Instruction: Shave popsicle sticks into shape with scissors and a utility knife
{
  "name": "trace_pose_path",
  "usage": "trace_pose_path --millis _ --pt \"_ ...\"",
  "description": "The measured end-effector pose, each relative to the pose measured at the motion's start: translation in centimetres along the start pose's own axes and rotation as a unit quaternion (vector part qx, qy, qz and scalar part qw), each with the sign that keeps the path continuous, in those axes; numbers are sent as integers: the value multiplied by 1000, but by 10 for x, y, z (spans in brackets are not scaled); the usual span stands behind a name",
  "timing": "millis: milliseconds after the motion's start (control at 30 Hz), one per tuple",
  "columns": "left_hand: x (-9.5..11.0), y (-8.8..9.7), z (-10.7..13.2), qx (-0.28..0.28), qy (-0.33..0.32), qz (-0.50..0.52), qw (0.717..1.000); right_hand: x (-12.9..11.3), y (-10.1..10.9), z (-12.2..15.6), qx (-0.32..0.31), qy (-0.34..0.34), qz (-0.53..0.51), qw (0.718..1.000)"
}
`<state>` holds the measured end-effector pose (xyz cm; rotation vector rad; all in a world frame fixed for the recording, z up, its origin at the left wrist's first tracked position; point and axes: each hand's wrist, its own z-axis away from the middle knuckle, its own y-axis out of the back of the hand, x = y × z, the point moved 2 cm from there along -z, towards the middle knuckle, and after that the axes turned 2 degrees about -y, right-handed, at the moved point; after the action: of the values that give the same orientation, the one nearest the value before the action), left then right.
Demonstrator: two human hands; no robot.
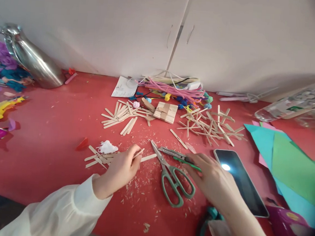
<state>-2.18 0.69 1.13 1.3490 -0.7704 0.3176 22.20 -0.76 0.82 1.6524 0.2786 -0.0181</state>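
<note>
Head view of two bare hands over a red table [50, 131]. Left hand [120, 169] is closed, pinching a thin wooden stick [138, 153] between its fingertips. Right hand [209, 178] lies flat with fingers stretched onto a green-handled cutter [180, 156]; whether it grips the cutter cannot be told. Green scissors [175, 179] lie open between the hands. A phone [241, 182] sits just right of the right hand. More sticks [119, 117] lie scattered beyond both hands.
</note>
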Motion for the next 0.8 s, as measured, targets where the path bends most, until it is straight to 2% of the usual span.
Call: trace_pose_path --millis 100,167,300,433,533,600,700,800 --pt "-4 3 0 13 10 -65 998 11 -7 -11 0 -2 11 1000" --pt "-3 1 2 -28 0 -100 995 13 -10 -13 -10 -2 5 1000" --pt "4 -2 5 -118 -57 -49 990 4 -4 -6 -23 -11 -32 999" --pt "0 9 -1 -145 -17 -112 983 -14 6 11 -69 38 -133 988" --pt "-2 15 -5 -149 -13 -138 979 -18 10 19 -51 71 -44 995" --pt "0 14 -5 -164 -51 -142 975 -15 13 21 -26 81 13 996" --pt "7 8 -2 -196 -148 -140 959 -8 21 20 13 89 46 995" --pt "12 8 1 -174 -198 -177 948 -7 30 20 43 87 42 994"
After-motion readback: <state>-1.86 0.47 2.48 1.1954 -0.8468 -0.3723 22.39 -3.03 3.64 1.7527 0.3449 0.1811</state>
